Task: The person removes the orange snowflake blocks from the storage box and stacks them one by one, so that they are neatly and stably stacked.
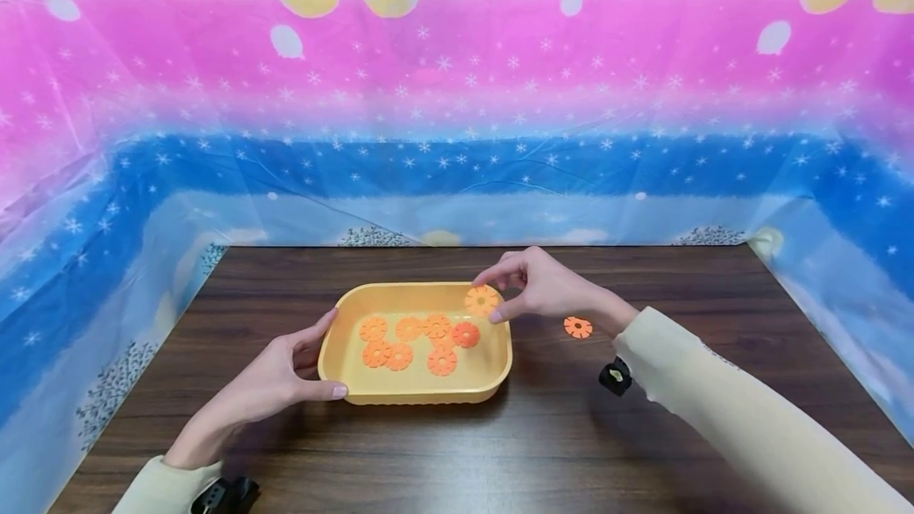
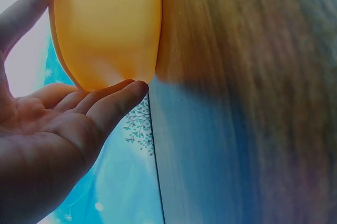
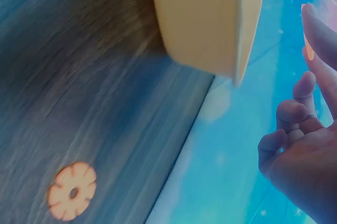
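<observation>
A shallow yellow plastic tray (image 1: 421, 397) stands on the table, and several orange notched discs (image 1: 442, 360) with centre holes lie flat in it. My left hand (image 1: 274, 375) holds the tray's left end, thumb at the near corner and fingers along the far side; the left wrist view shows this hand (image 2: 63, 129) against the tray's end (image 2: 108, 34). Over the tray's far right corner, my right hand (image 1: 546, 284) pinches a lighter orange notched disc (image 1: 481, 301) between thumb and index finger. In the right wrist view that disc (image 3: 309, 48) appears edge-on.
One more orange notched disc (image 1: 577, 327) lies on the dark wooden table (image 1: 457, 450), right of the tray and below my right wrist. Patterned pink and blue cloth (image 1: 457, 157) hangs behind the table and at both sides. Black wrist cameras (image 1: 616, 377) sit at both sleeves.
</observation>
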Demonstrator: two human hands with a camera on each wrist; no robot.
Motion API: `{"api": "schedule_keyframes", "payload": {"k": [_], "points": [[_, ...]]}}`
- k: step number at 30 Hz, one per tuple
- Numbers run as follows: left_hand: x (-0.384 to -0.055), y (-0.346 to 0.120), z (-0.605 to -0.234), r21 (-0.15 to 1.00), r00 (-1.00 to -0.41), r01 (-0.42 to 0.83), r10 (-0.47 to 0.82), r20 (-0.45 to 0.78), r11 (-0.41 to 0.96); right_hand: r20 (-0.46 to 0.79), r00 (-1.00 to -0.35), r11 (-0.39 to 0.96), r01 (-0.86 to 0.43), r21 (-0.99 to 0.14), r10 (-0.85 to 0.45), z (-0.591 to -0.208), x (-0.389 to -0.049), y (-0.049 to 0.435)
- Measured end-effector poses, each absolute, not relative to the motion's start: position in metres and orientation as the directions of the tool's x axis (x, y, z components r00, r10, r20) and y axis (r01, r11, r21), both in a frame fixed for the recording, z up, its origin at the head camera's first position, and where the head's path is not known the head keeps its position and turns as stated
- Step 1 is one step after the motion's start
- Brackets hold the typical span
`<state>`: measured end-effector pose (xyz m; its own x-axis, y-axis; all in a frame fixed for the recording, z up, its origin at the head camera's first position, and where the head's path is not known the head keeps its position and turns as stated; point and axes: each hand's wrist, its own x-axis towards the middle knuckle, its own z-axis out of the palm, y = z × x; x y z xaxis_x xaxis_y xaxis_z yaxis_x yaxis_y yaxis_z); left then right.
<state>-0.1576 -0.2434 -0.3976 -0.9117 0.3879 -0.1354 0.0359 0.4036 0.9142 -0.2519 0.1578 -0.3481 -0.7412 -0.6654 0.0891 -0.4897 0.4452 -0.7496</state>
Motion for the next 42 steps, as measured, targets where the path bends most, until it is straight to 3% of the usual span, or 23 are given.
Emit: {"api": "schedule_keyframes", "payload": {"k": [29,42], "points": [[-0.157,-0.243,-0.396,0.919,-0.911,0.034,0.390,-0.133,0.393,0.027,-0.894,0.548,-0.298,-0.781,-0.447,-0.398,-0.250,0.267],[-0.156,-0.243,-0.396,0.917,-0.910,0.049,0.397,-0.122,0.395,-0.016,-0.900,0.578,-0.266,-0.771,-0.435,-0.420,-0.252,0.295]]}}
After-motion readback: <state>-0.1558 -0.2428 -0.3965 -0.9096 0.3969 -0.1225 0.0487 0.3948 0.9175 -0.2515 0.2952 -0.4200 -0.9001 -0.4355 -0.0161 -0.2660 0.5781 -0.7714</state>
